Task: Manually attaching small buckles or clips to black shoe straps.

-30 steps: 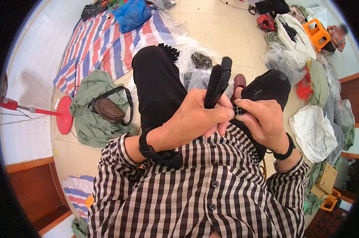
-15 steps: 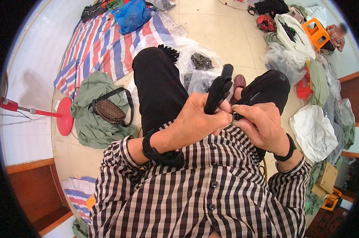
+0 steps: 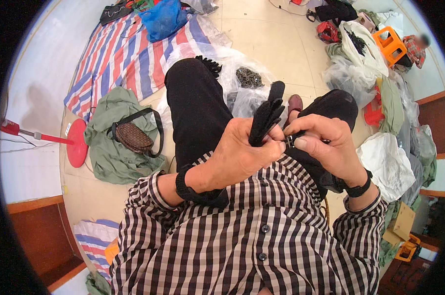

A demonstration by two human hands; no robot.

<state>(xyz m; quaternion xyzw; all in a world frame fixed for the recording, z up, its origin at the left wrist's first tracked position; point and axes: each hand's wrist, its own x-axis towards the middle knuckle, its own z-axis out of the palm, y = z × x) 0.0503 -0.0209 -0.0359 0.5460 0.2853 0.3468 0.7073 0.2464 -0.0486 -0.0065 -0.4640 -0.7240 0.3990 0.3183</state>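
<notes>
My left hand (image 3: 242, 149) is closed around a folded bunch of black fabric straps (image 3: 266, 119), which stand up from the fist between thumb and fingers. Close to its fingertips is a small dark, shiny buckle (image 3: 289, 142). My right hand (image 3: 325, 141) pinches that buckle between thumb and forefinger, its other fingers curled. Both hands meet above my lap, almost touching at the buckle. Whether a strap end passes through the buckle is too small to tell. More black strap pieces (image 3: 210, 67) lie beyond my left knee.
A clear plastic sheet with a heap of small dark parts (image 3: 249, 77) lies ahead. To the left are a green cloth (image 3: 104, 162) with a brown pouch (image 3: 135, 138) and a red round stand base (image 3: 77, 142). White sacks (image 3: 387, 164) and an orange stool (image 3: 389, 45) stand right.
My right hand's fingers have shifted their grip on the buckle, with the forefinger raised and more arched. The straps in my left hand have tilted slightly left.
</notes>
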